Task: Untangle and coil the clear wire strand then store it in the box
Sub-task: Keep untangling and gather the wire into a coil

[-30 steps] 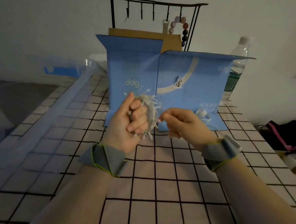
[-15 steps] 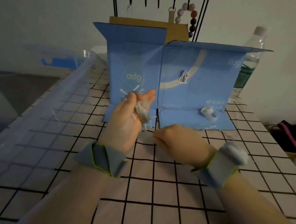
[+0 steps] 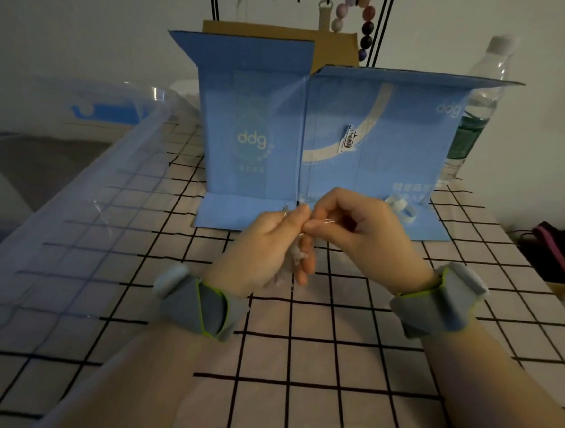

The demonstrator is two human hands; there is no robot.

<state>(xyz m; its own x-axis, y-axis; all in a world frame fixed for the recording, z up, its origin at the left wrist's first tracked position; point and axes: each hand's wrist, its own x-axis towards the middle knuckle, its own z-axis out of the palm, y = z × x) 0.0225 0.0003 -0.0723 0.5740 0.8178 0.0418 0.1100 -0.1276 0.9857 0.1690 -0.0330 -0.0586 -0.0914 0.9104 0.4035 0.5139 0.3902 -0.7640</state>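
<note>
1. Wire (image 3: 293, 259): a clear bundle (blurred) held above the checked table (image 3: 330, 367), in front of the blue box (image 3: 363, 136).
2. Left hand (image 3: 265, 249): fingers curled around the bundle.
3. Right hand (image 3: 356, 232): thumb and forefinger pinch a strand beside the left fingertips.

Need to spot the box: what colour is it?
Light blue box, brown inner flap; head view.

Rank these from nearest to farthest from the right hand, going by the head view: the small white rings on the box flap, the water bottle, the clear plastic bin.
1. Small white rings: on the blue flap, just right of the right hand.
2. Clear plastic bin: across the table, on the far left.
3. Water bottle: back right, behind the blue box.
The bin and the bottle are close to call.
</note>
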